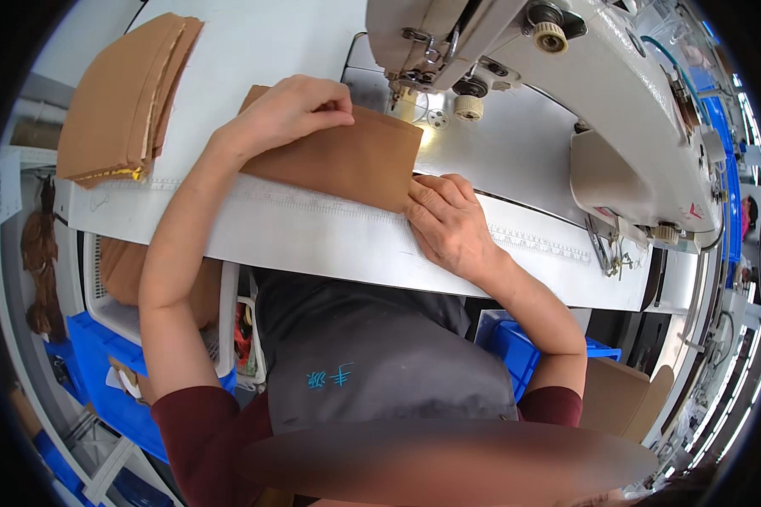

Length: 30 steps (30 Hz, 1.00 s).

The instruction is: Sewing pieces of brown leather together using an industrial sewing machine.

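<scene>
A flat brown panel [347, 158], leather-like or fabric, lies on the white table just left of the sewing machine's needle area [407, 103]. My left hand [292, 110] rests over its far left part, thumb and fingers pinched together at the far edge. At the panel's near right corner, my right hand [450, 218] has its fingers curled against the edge, partly hiding it. The panel's right end lies beside the lit metal plate under the machine head.
The sewing machine [634, 101] spans the right side. Several brown panels form a stack [118, 97] at the far left. A printed ruler scale [541, 242] runs along the table. Scissors [598, 245] lie near its right end. Below left, a white basket [227, 313] holds brown pieces.
</scene>
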### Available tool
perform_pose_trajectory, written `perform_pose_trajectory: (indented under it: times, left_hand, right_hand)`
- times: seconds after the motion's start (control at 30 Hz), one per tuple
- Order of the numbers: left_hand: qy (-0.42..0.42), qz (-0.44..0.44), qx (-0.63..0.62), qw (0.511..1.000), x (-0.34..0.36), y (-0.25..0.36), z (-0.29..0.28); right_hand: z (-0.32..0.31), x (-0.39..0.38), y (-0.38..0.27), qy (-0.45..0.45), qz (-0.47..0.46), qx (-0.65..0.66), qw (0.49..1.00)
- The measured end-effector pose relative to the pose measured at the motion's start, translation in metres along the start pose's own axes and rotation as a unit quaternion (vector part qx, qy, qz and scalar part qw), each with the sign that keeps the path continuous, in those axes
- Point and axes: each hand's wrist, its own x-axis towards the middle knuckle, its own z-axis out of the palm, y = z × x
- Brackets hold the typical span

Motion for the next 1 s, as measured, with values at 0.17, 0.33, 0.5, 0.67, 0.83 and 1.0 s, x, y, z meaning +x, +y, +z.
perform_pose_trajectory:
  times: [0.17,0.33,0.5,0.67,0.83,1.0]
  left_hand:
    - [0.007,-0.037,0.009,0.999,0.003,0.001,-0.001]
    - [0.009,-0.058,0.014,0.998,-0.006,0.002,-0.002]
    - [0.007,-0.078,-0.011,0.997,-0.001,-0.004,-0.001]
    - [0.000,-0.092,-0.013,0.996,0.003,-0.005,-0.006]
    - [0.023,-0.028,-0.085,0.996,-0.012,-0.010,-0.003]
    - [0.136,0.219,0.139,0.956,-0.053,0.027,0.009]
  right_hand:
    - [-0.007,0.003,0.003,0.006,0.020,0.006,1.000]
    - [-0.008,0.002,0.006,-0.014,0.009,0.001,1.000]
    - [-0.010,0.000,0.016,0.010,0.043,-0.035,0.998]
    - [-0.016,0.002,0.029,0.029,0.099,-0.050,0.993]
    - [-0.015,0.005,0.023,0.018,0.096,0.010,0.995]
    - [-0.021,0.009,0.010,-0.060,0.097,0.075,0.991]
